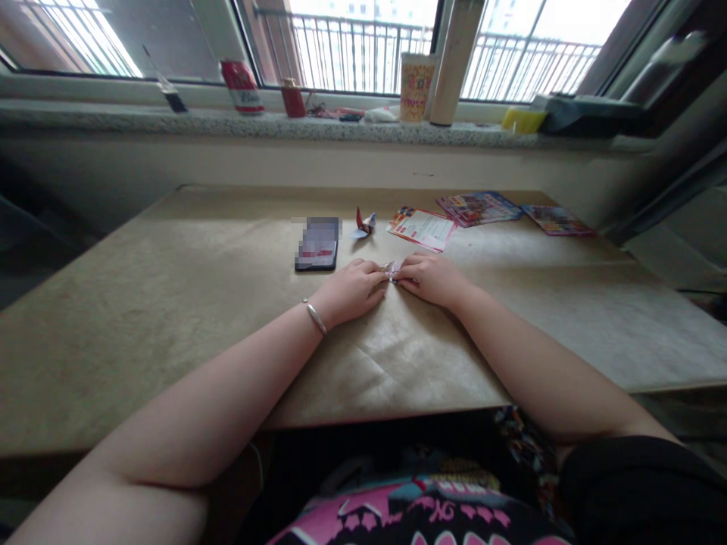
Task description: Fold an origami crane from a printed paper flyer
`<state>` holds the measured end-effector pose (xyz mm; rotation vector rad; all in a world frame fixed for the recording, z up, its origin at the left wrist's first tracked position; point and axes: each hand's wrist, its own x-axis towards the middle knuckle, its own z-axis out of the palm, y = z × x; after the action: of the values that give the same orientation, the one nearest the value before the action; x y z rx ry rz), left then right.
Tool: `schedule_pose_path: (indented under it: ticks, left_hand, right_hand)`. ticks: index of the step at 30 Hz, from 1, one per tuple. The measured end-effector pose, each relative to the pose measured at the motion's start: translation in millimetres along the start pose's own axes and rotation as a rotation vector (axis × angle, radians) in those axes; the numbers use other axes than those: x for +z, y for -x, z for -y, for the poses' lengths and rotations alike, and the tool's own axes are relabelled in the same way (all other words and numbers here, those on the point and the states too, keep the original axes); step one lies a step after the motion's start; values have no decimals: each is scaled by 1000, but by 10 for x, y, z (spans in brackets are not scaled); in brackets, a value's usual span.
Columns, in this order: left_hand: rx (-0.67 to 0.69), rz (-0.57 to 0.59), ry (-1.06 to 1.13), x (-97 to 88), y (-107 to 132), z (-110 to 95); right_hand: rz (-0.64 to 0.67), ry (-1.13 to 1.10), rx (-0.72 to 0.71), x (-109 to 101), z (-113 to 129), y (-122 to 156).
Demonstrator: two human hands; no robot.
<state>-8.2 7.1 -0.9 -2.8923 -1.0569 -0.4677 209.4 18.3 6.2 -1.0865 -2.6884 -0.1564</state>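
A small piece of folded paper [391,269] is pinched between my two hands on the table. My left hand [357,290], with a silver bangle at the wrist, grips its left side with fingers closed. On the other side, my right hand [430,277] has thumb and fingers closed on it. Most of the paper is covered by the fingertips. Just beyond them stands a folded paper crane [364,225] in red, white and blue. A phone [319,244] lies left of the crane, its screen lit and partly blurred out.
Printed leaflets [423,227] lie at the far right of the table [141,325], with stacks of colourful cards [480,207] behind. On the windowsill [198,125] stand a red can [241,87], a red bottle [293,98], a paper cup [416,87] and a yellow object [522,119].
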Motion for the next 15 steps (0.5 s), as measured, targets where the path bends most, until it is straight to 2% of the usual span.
schedule_pose_path:
  ticks: [9,15]
  left_hand:
    - [-42,-9,-21,14,-14,-16]
    - [-52,-28,-14,28,-19,-6]
  right_hand:
    - [57,87,60,-48,91,-7]
    - [26,92,44,-15,64,-7]
